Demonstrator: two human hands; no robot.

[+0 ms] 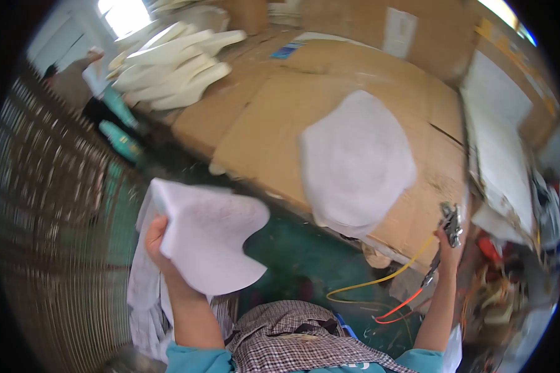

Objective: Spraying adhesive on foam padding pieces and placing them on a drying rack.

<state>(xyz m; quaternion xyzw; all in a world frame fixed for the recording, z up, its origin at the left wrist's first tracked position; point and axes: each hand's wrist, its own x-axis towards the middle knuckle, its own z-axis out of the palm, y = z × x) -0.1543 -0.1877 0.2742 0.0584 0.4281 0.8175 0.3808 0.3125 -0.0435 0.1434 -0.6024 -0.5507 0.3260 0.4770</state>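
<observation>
Workshop interior: worktable topped with brown cardboard [261, 124], green floor [292, 248], stack of cream moulded pieces [174, 68] at the far left.

Item: white sheet [221, 248], curved, in the left hand [158, 236], off the table's near side; hand closed on its left edge.
Item: metal spray gun [452, 225] (so judged from its body and hoses), in the right hand [443, 239], fingers closed around it near the table's right side.
Item: white piece [358, 161], rounded, on the cardboard, reaching the near edge.

Risks, as judged: the white sheet, held at one side only, could fold or slip if the grip loosens; the yellow hose [386, 275] and red hose [404, 306], looping before the checked apron [286, 332], could snag on the table edge; a brush from either could shift the white piece.

Obscured: left fingertips, partly behind the sheet; trigger position, cannot tell; clutter at right, blurred; co-worker [74, 84], blurred; whatever lies under the white piece.
</observation>
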